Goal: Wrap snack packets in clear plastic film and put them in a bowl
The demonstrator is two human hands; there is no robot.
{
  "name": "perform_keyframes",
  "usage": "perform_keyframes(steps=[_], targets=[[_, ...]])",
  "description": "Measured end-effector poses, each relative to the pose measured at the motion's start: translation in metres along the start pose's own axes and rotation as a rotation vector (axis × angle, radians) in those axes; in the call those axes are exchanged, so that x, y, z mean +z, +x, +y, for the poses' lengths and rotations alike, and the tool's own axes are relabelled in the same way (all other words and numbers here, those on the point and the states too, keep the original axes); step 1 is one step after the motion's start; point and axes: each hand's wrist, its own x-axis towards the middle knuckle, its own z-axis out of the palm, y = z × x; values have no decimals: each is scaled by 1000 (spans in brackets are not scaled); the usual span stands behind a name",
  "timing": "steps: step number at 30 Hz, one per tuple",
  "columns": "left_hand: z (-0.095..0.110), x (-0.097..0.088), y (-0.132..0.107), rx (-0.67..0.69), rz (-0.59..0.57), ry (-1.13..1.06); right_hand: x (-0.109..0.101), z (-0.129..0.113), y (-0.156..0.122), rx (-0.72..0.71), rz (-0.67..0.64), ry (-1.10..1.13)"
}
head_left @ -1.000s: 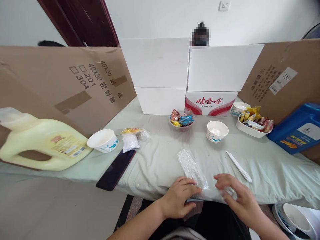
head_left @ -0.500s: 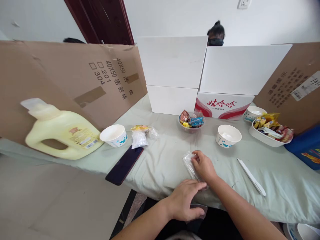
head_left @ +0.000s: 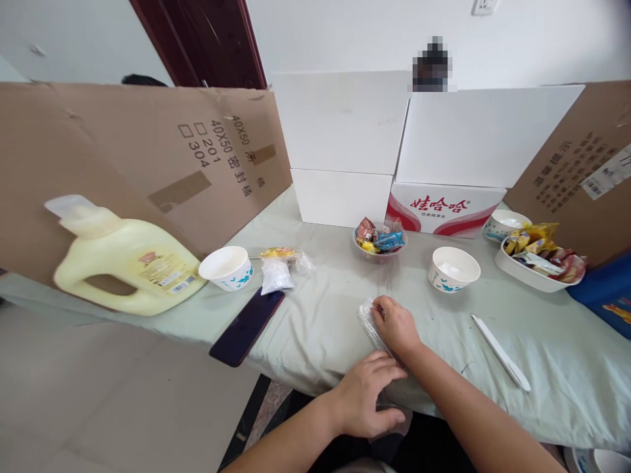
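A piece of crinkled clear plastic wrap [head_left: 366,318] lies near the front edge of the cloth-covered table. The curled fingers of my right hand [head_left: 398,328] grip its far part, and the hand hides some of it. Close to the table edge, my left hand [head_left: 362,396] rests across the near end of the wrap. Its fingers are stretched out, with the thumb apart. To the left are a dark phone [head_left: 246,328] and a small clear bag of white stuff [head_left: 276,276]. A white utility knife [head_left: 500,353] lies to the right.
Paper bowls stand left [head_left: 227,268] and right [head_left: 454,269]. Wrapped snacks fill a clear bowl [head_left: 380,255] and a white tray [head_left: 535,281]. A yellow jug [head_left: 123,263] leans at left. Cardboard [head_left: 123,144] and white boxes [head_left: 340,121] wall the back; a person's head shows behind.
My right hand's fingers have shifted slightly on the plastic wrap and curl further over it. My left hand stays nearly in place. The whole view has moved slightly.
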Motion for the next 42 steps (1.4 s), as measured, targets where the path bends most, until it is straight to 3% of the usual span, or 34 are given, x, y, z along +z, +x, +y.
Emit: perform_keyframes(steps=[5, 9, 11, 17, 24, 26, 30, 32, 36, 42], targets=[[10, -4, -3, -62, -3, 21, 9, -4, 2, -11, -16, -113], [9, -11, -1, -101, 268, 223, 12, -7, 1, -39, -34, -216], [-1, -17, 5, -80, 342, 349, 12, -9, 1, -50, -42, -264], [-34, -22, 19, -107, 267, 637, 9, -8, -2, -103, -50, -371], [-36, -19, 13, -101, 245, 630, -35, 42, -13, -14, 53, -487], [-36, -20, 13, -103, 256, 612, -47, 50, -26, -62, 81, -486], [-35, -23, 12, -82, 266, 550, -43, 38, -79, -570, 19, -416], [-33, -25, 11, -52, 260, 502, -31, 28, -112, -686, 15, -421], [-31, -26, 10, -29, 232, 469, -14, 23, -155, -640, 110, -480], [-30, -25, 11, -72, 166, 557, -21, 39, -151, -496, 233, -274]])
